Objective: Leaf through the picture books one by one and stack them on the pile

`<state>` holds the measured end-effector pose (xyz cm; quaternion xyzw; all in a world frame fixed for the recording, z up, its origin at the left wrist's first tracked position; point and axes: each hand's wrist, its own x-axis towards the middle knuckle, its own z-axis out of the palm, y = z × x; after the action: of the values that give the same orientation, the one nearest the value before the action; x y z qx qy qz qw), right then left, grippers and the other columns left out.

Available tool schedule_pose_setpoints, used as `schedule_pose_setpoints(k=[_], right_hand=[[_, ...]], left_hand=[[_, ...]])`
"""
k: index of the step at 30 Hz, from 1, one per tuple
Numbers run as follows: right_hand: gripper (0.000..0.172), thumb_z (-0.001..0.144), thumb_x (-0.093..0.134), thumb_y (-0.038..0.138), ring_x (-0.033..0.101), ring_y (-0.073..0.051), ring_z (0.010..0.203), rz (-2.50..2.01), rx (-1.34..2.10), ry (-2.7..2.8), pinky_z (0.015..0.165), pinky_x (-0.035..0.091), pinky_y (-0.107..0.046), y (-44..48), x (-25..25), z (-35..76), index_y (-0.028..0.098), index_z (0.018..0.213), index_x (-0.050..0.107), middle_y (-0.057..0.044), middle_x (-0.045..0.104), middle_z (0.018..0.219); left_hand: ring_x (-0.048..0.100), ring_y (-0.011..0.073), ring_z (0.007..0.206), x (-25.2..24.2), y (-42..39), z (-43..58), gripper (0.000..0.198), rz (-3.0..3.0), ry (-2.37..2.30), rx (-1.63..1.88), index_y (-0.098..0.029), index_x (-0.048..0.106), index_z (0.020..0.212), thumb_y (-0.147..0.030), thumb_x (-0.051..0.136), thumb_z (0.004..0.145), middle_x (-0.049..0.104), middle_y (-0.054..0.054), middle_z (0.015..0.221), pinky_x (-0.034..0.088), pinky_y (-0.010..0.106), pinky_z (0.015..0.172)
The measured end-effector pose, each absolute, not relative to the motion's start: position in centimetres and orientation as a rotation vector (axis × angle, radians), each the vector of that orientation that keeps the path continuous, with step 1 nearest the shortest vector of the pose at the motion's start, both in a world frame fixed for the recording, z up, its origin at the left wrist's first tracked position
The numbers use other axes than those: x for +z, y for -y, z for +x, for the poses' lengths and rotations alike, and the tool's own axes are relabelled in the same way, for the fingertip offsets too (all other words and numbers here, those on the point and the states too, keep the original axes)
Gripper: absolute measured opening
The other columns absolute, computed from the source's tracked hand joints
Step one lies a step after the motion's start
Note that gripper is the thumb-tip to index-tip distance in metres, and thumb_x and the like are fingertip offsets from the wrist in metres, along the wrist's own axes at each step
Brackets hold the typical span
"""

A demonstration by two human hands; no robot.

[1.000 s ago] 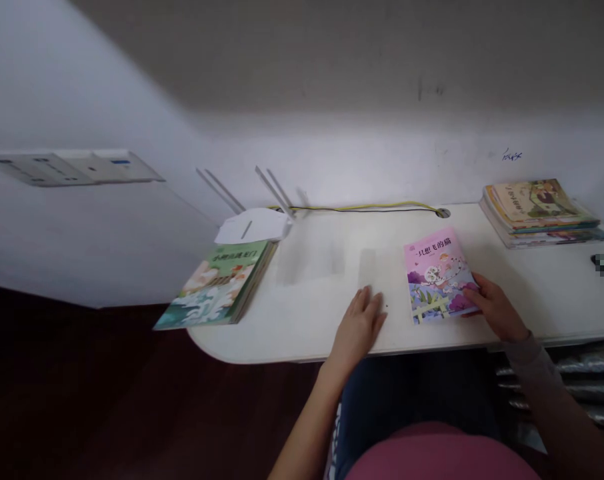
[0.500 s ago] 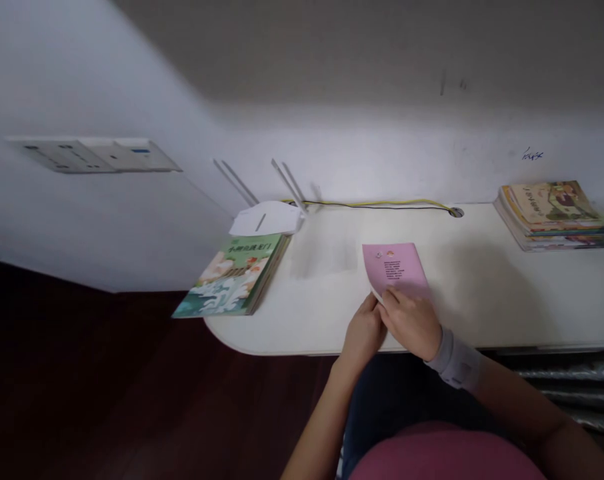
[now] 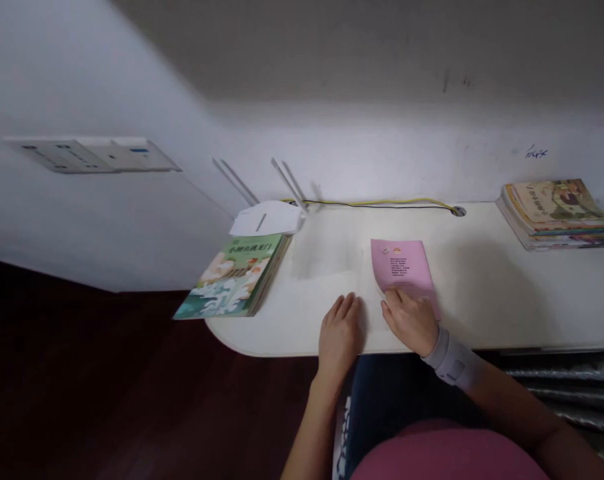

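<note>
A pink booklet (image 3: 411, 263) with small printed lines lies on the white table, its left edge curled up a little. My right hand (image 3: 411, 321), with a grey band at the wrist, is closed on the booklet's lower left part; the fingertips are partly hidden. To the left of the booklet and apart from it, my left hand (image 3: 341, 333) rests palm down on the tabletop, fingers stretched out and holding nothing.
On the left, a stack of picture books (image 3: 232, 277) overhangs the table edge, in front of a white router (image 3: 267, 219) with raised antennas. A yellow cable (image 3: 382, 203) runs along the wall. Another book stack (image 3: 557, 213) sits at the back right of the white table (image 3: 282, 340).
My left hand has let go of the booklet's edge and moved left onto the tabletop. My right hand stays at the booklet, which appears slightly farther right.
</note>
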<state>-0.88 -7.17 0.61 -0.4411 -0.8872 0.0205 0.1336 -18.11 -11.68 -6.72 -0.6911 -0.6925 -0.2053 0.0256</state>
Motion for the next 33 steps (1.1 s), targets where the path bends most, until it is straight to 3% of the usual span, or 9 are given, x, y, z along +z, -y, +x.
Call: schedule_pose_setpoints(k=[3, 7, 11, 15, 25, 30, 33], right_hand=[[0.027, 0.096, 0.032, 0.021, 0.064, -0.019, 0.080, -1.218, 0.050, 2.597, 0.059, 0.046, -0.028, 7.2, 0.2, -2.2, 0.017, 0.103, 0.058, -0.011, 0.065, 0.109], [0.026, 0.095, 0.038, 0.028, 0.063, -0.022, 0.086, -1.102, 0.113, 2.700, 0.064, 0.049, -0.033, 7.4, -0.8, -3.4, 0.015, 0.105, 0.058, -0.012, 0.064, 0.110], [0.025, 0.089, 0.054, 0.035, 0.057, -0.023, 0.107, -0.923, 0.165, 2.727, 0.088, 0.046, -0.038, 7.0, -1.5, -2.0, 0.015, 0.103, 0.060, -0.013, 0.061, 0.119], [0.045, 0.082, 0.062, 0.041, 0.040, -0.032, 0.128, -0.984, 0.098, 2.657, 0.104, 0.033, -0.050, 6.4, -2.5, 0.6, 0.017, 0.119, 0.055, -0.016, 0.048, 0.136], [0.046, 0.084, 0.059, 0.040, 0.034, -0.027, 0.134, -0.893, 0.307, 2.641, 0.109, 0.029, -0.046, 6.0, -4.0, 1.5, 0.019, 0.124, 0.054, -0.013, 0.047, 0.139], [0.045, 0.082, 0.062, 0.038, 0.037, -0.027, 0.132, -0.887, 0.406, 2.592, 0.108, 0.031, -0.046, 5.6, -4.0, 1.7, 0.018, 0.122, 0.056, -0.012, 0.049, 0.137], [0.034, 0.082, 0.061, 0.032, 0.044, -0.026, 0.127, -0.855, 0.487, 2.470, 0.106, 0.034, -0.047, 5.6, -4.1, 1.5, 0.018, 0.113, 0.060, -0.012, 0.057, 0.128]], left_hand=[[0.046, 0.0297, 0.125, -6.7, 11.9, -18.0, 0.045, -2.152, 2.118, -0.608, -0.019, 0.056, 0.123, -0.010, 0.041, 0.081, 0.055, 0.011, 0.132, 0.044, 0.046, 0.098], [0.045, 0.0299, 0.125, -7.3, 11.7, -18.5, 0.043, -2.216, 2.060, -0.658, -0.012, 0.056, 0.122, -0.013, 0.044, 0.081, 0.055, 0.016, 0.130, 0.042, 0.048, 0.101], [0.047, 0.0280, 0.124, -7.9, 11.6, -19.3, 0.046, -2.251, 2.017, -0.770, -0.011, 0.054, 0.123, -0.008, 0.043, 0.079, 0.054, 0.017, 0.129, 0.042, 0.046, 0.102], [0.048, 0.0258, 0.124, -8.1, 11.7, -19.4, 0.045, -2.180, 2.068, -0.832, -0.015, 0.055, 0.122, -0.007, 0.037, 0.081, 0.055, 0.014, 0.129, 0.044, 0.045, 0.102], [0.050, 0.0287, 0.121, -8.0, 11.5, -19.0, 0.040, -2.167, 2.018, -0.816, -0.012, 0.057, 0.117, -0.008, 0.044, 0.080, 0.057, 0.017, 0.125, 0.045, 0.047, 0.099], [0.050, 0.0286, 0.121, -8.1, 11.4, -19.0, 0.042, -2.171, 2.033, -0.846, -0.015, 0.057, 0.118, -0.008, 0.045, 0.078, 0.058, 0.015, 0.124, 0.046, 0.048, 0.099], [0.051, 0.0280, 0.120, -7.9, 11.5, -19.1, 0.041, -2.171, 2.049, -0.889, -0.015, 0.058, 0.117, -0.008, 0.044, 0.080, 0.058, 0.015, 0.124, 0.046, 0.048, 0.099]])
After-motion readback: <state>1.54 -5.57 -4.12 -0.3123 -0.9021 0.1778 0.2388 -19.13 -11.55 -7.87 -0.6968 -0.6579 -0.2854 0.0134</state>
